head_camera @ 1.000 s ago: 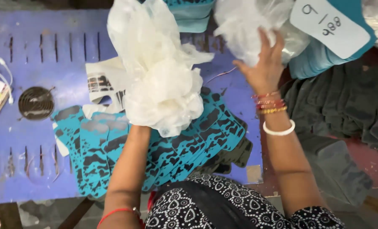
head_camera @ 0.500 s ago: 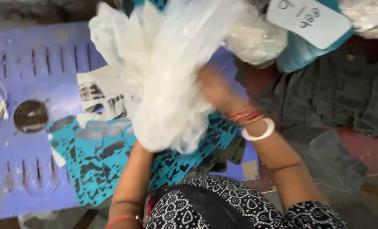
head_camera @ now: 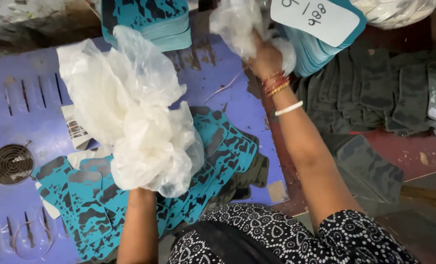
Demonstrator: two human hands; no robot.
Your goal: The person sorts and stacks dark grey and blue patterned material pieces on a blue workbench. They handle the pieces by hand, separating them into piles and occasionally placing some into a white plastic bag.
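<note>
My left hand [head_camera: 140, 188] is buried in a big crumpled bunch of white translucent plastic bags [head_camera: 130, 112], gripping it from below and holding it up over the purple table [head_camera: 27, 98]. My right hand [head_camera: 265, 57], with bangles on the wrist, is stretched to the far side and closed on a second crumpled plastic bag [head_camera: 235, 24]. Under the left bunch lies a fanned spread of teal pieces with a black pattern [head_camera: 95, 205].
A stack of teal patterned pieces [head_camera: 147, 22] sits at the far edge. To the right stands a teal stack topped by a white label card [head_camera: 320, 22]. Dark grey cut pieces [head_camera: 379, 93] lie overlapped on the right. A round wire grille [head_camera: 11, 164] rests at left.
My right hand left the big bunch and reached back to the far plastic bag. The left hand's bunch has dropped lower and spread out.
</note>
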